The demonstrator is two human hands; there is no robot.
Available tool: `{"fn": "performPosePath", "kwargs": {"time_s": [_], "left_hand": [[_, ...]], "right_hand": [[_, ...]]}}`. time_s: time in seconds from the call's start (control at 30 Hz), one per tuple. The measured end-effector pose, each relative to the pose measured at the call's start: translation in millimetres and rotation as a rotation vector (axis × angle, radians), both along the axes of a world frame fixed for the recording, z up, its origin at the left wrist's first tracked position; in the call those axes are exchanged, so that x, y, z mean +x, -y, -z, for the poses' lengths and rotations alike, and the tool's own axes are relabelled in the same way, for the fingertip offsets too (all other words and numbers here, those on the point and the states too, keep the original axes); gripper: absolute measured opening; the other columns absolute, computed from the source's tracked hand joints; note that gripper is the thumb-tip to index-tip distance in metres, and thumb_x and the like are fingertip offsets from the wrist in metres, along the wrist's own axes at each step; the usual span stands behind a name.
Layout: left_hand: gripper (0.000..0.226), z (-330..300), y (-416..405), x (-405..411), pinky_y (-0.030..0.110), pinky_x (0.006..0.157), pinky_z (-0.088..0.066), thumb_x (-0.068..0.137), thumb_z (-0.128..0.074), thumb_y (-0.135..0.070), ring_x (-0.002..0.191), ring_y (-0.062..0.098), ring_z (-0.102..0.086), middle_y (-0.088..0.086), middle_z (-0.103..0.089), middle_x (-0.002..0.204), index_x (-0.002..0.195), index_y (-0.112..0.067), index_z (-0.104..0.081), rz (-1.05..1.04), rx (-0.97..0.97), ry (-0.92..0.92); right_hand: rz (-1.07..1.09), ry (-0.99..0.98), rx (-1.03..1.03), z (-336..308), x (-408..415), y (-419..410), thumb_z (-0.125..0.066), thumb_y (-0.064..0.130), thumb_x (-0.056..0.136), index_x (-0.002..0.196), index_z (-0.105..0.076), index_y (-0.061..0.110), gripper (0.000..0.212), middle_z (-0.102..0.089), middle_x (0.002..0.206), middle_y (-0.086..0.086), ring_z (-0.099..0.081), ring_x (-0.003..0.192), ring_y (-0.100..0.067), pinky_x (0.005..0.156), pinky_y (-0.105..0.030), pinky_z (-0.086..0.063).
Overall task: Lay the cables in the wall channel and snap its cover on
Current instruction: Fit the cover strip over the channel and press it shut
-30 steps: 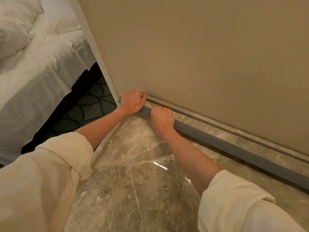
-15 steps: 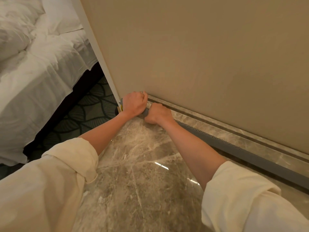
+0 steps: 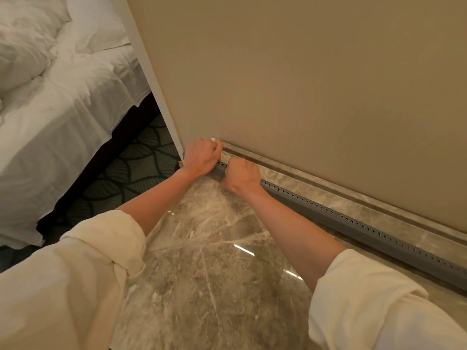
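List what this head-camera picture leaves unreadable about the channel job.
- Cables: none visible in the head view; the long grey perforated plastic channel looks closed, so its inside is hidden.
- Channel's left end: covered by the left hand and right hand.
- Fingers: curled under both fists, so the grip is unclear.
- Channel's right end: cut off by the frame edge.
- Whether the cover is fully snapped: cannot tell.

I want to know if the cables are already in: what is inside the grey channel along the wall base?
Nothing inside shows. The grey channel presents only its closed face and slotted top edge; the left hand and right hand cover its end.
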State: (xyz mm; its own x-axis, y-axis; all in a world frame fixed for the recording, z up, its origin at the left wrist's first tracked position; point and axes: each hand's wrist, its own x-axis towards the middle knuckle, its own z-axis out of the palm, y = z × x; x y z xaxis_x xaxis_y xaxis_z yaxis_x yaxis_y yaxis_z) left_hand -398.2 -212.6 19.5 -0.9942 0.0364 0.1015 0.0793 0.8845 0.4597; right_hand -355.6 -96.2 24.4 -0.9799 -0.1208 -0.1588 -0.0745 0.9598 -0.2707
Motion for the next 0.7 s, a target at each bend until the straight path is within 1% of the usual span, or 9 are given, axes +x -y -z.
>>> {"fn": "performPosePath", "kwargs": {"time_s": [0.07,0.13,0.2,0.27,0.37,0.43,0.5,0.57,0.7], "left_hand": [[0.058,-8,11,1,0.034,0.066,-0.046,0.1,-0.034,-0.034,0.061,0.021,-0.061,0.007,-0.069,0.066,0.062,-0.006,-0.07,0.118,0.062,0.074],[0.049,-16,26,5,0.033,0.071,-0.046,0.099,-0.039,-0.033,0.067,0.019,-0.062,0.006,-0.07,0.073,0.07,-0.008,-0.07,0.221,0.085,0.081],[0.031,-22,40,10,0.032,0.073,-0.045,0.095,-0.049,-0.029,0.075,0.019,-0.062,0.007,-0.071,0.083,0.082,-0.01,-0.07,0.293,0.031,0.046],[0.018,-26,52,19,0.028,0.078,-0.044,0.087,-0.061,-0.027,0.084,0.018,-0.062,0.005,-0.071,0.093,0.094,-0.012,-0.069,0.361,-0.032,0.0],[0.032,-28,58,33,0.03,0.083,-0.047,0.075,-0.068,-0.031,0.092,0.018,-0.062,0.001,-0.069,0.098,0.103,-0.016,-0.065,0.515,-0.183,-0.116],[0.036,-27,55,41,0.036,0.086,-0.05,0.074,-0.069,-0.027,0.096,0.021,-0.062,0.004,-0.069,0.104,0.108,-0.014,-0.063,0.595,-0.292,-0.198],[0.035,-25,51,45,0.04,0.084,-0.054,0.075,-0.071,-0.015,0.095,0.028,-0.064,0.011,-0.069,0.103,0.108,-0.007,-0.064,0.646,-0.43,-0.305],[0.032,-22,48,47,0.041,0.077,-0.057,0.073,-0.073,-0.006,0.087,0.032,-0.066,0.016,-0.069,0.097,0.103,-0.001,-0.064,0.667,-0.507,-0.378],[0.03,-22,48,49,0.039,0.067,-0.059,0.07,-0.075,0.001,0.079,0.031,-0.066,0.017,-0.069,0.09,0.099,0.001,-0.066,0.667,-0.471,-0.393]], "right_hand": [[-0.02,-0.011,0.013,-1,3,0,-0.066,0.019,0.075,0.089,-0.061,0.014,0.015,-0.069,0.093,-0.008,-0.067,0.087,-0.029,0.064,-0.03,-0.041],[-0.04,-0.026,0.026,-2,5,-1,-0.065,0.016,0.076,0.083,-0.057,0.017,0.011,-0.069,0.089,-0.007,-0.067,0.085,-0.029,0.062,-0.03,-0.04],[-0.048,-0.023,0.029,-2,6,-1,-0.063,0.015,0.078,0.077,-0.049,0.018,0.014,-0.067,0.086,-0.006,-0.066,0.082,-0.029,0.061,-0.03,-0.039],[-0.061,-0.013,0.022,-2,6,-2,-0.063,0.017,0.079,0.078,-0.048,0.018,0.014,-0.068,0.088,-0.007,-0.066,0.083,-0.029,0.061,-0.03,-0.038],[-0.082,0.003,0.008,-2,4,-3,-0.063,0.025,0.081,0.086,-0.056,0.015,0.013,-0.068,0.09,-0.007,-0.066,0.085,-0.029,0.062,-0.031,-0.038],[-0.094,0.015,-0.01,-1,3,-4,-0.062,0.029,0.082,0.082,-0.052,0.017,0.016,-0.066,0.087,-0.007,-0.065,0.083,-0.029,0.061,-0.031,-0.038],[-0.101,0.017,-0.028,0,2,-4,-0.061,0.033,0.082,0.078,-0.047,0.018,0.021,-0.063,0.083,-0.006,-0.064,0.079,-0.03,0.06,-0.031,-0.038],[-0.103,0.014,-0.04,1,2,-4,-0.06,0.034,0.082,0.075,-0.047,0.018,0.023,-0.059,0.077,-0.005,-0.063,0.076,-0.029,0.059,-0.031,-0.038],[-0.1,0.014,-0.058,1,2,-5,-0.059,0.031,0.082,0.075,-0.047,0.017,0.02,-0.061,0.078,-0.005,-0.062,0.074,-0.028,0.058,-0.031,-0.038]]}}
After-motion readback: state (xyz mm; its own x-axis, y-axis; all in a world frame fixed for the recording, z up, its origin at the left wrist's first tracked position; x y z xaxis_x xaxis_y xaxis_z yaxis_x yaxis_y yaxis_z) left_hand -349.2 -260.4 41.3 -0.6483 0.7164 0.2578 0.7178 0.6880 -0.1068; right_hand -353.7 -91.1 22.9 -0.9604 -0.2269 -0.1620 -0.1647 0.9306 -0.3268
